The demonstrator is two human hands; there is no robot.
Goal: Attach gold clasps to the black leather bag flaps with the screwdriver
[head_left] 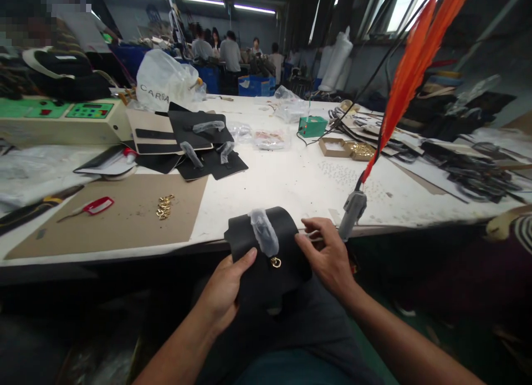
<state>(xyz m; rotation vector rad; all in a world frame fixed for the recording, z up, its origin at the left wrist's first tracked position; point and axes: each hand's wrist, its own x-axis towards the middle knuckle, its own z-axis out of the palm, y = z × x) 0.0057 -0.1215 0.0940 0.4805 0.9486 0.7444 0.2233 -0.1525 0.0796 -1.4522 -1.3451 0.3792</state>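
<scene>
A curved black leather piece [245,230] is at the table's front edge, over my lap. A strip wrapped in clear plastic [265,232] lies across it, with a small gold ring [276,262] at its lower end. My left hand [226,285] grips the piece's left side, thumb on top. At the right side, my right hand [326,252] has its fingers bent near the edge, thumb and index close to the leather; whether it pinches anything is unclear. A grey tool [353,210] hangs just right of that hand.
Gold hardware [165,206] and a red-handled tool [100,205] lie on brown board [137,230] at left. More black pieces [220,163] are behind. A green box [312,127] and gold parts [361,150] sit at right. An orange strip [407,75] hangs overhead. People work in the background.
</scene>
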